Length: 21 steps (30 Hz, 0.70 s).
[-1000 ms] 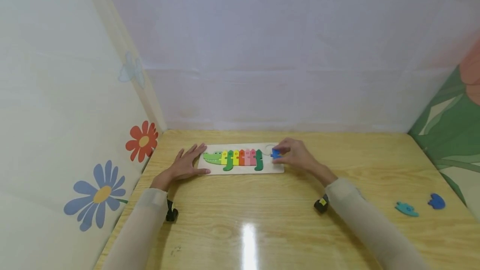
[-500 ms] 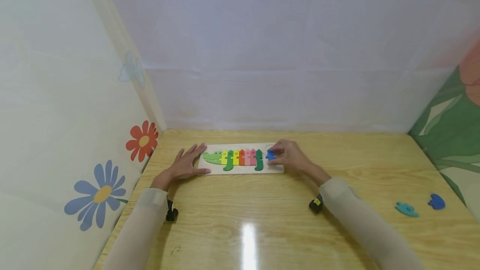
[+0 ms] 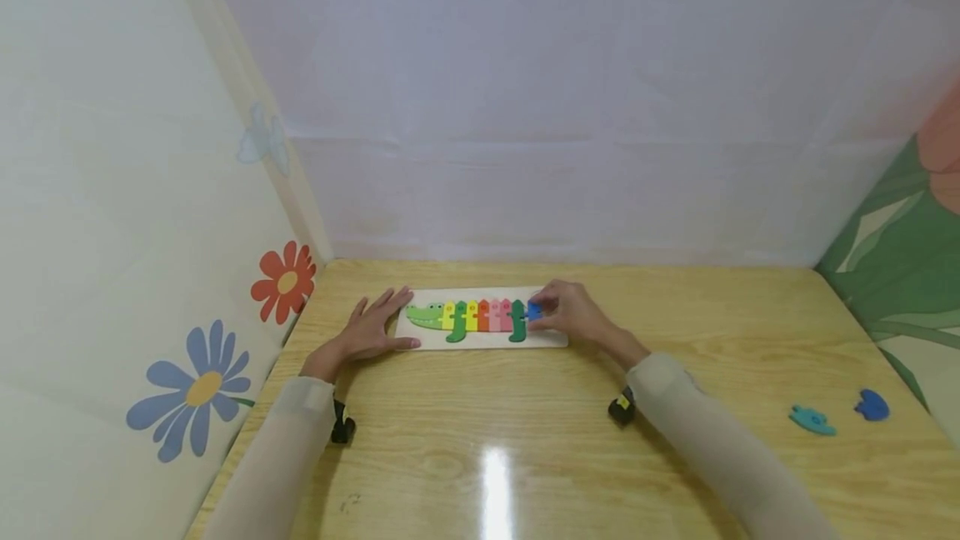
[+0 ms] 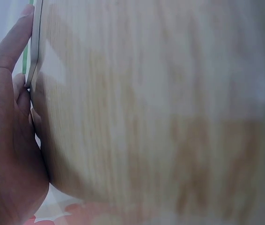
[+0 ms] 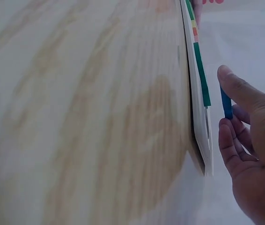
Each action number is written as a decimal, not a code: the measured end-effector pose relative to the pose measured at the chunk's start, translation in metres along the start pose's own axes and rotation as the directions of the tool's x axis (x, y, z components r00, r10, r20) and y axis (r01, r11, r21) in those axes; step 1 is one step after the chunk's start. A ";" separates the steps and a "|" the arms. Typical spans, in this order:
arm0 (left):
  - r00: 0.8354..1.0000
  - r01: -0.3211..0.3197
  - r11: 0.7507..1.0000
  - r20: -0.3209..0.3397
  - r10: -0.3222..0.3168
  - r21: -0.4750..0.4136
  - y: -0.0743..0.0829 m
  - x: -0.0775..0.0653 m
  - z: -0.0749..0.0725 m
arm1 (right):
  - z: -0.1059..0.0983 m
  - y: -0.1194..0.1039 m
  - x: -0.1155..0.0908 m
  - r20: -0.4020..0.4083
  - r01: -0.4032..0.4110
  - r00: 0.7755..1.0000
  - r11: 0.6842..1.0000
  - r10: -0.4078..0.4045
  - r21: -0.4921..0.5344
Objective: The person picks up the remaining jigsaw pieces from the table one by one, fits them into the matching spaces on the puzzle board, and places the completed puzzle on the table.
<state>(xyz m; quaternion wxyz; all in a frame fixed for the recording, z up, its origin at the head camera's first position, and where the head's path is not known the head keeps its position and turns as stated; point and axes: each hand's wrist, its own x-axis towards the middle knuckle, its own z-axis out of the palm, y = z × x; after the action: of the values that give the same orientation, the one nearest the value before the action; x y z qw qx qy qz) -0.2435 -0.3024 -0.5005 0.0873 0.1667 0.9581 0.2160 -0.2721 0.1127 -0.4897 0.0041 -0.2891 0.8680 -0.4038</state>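
A pale wooden puzzle board lies near the table's back, bearing a crocodile of coloured pieces: a light green head, then yellow, green, orange, pink and dark green segments. My left hand rests at the board's left end, fingers spread, thumb and fingertips on its edge. Between thumb and fingers my right hand pinches a blue puzzle piece, just right of the dark green leg piece. In the right wrist view the blue piece is held a little above the board's surface.
On the table's right side lie a teal puzzle piece and a dark blue rounded piece. A white cloth wall stands behind the table, with flower-printed panels at both sides.
My right hand has moved left along the board, bringing the blue puzzle piece from the board's right end up beside the dark green leg. The left hand has stayed in place.
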 end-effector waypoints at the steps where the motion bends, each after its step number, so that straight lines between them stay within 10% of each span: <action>1: 1.000 -0.001 1.000 -0.001 0.001 -0.002 0.000 0.000 0.000 | 0.001 0.001 0.000 0.004 0.002 1.000 1.000 -0.002 -0.002; 21: 1.000 -0.010 1.000 0.000 0.010 0.006 -0.003 0.001 0.000 | 0.008 0.007 0.006 0.045 0.014 0.999 0.999 -0.012 -0.042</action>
<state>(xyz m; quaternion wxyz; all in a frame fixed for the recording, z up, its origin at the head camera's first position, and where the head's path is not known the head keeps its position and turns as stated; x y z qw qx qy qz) -0.2449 -0.3044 -0.5014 0.0859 0.1719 0.9578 0.2138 -0.2788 0.1082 -0.4987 0.0148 -0.3035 0.8741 -0.3790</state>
